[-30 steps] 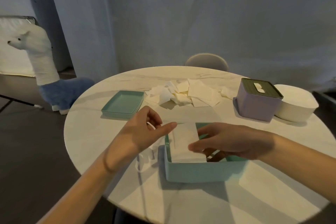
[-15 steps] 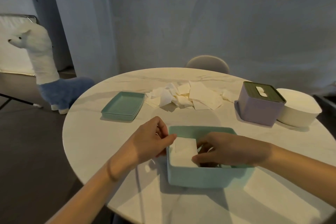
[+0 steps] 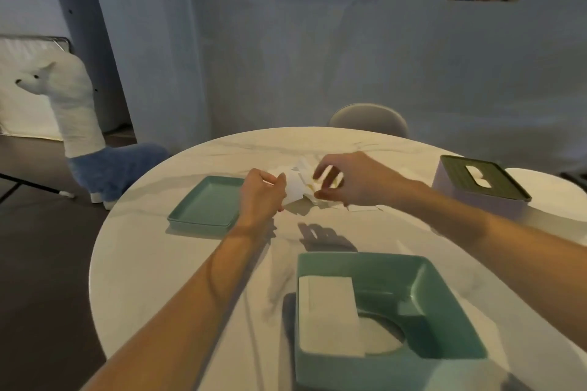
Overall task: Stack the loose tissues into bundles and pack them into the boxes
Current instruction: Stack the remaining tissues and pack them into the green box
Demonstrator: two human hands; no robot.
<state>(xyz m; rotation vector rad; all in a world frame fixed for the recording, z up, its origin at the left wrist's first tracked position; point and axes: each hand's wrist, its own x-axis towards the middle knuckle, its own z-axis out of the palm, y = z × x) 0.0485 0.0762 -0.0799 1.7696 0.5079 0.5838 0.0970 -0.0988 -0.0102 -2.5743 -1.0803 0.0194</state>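
The loose tissues [image 3: 306,189] lie in a small heap at the centre of the round table [image 3: 190,263], toward twelve o'clock from the person, and both hands are at that heap. The left hand [image 3: 262,195] pinches one white sheet [image 3: 294,188] upright at the heap's nine o'clock edge. The right hand [image 3: 352,179] hovers over the three o'clock side with fingers curled and thumb closing on the paper beneath; whether it has a sheet yet I cannot tell. The step in hand looks like gathering a fresh bundle. At six o'clock, nearest the person, the open teal box [image 3: 444,305] already holds one squared bundle [image 3: 327,314] against its left wall, with room at its right. The next move likely calls for laying sheets edge to edge before carrying them to that gap. The teal lid [image 3: 206,203] rests at ten o'clock, and the closed lilac box [image 3: 476,190] stands at two o'clock.
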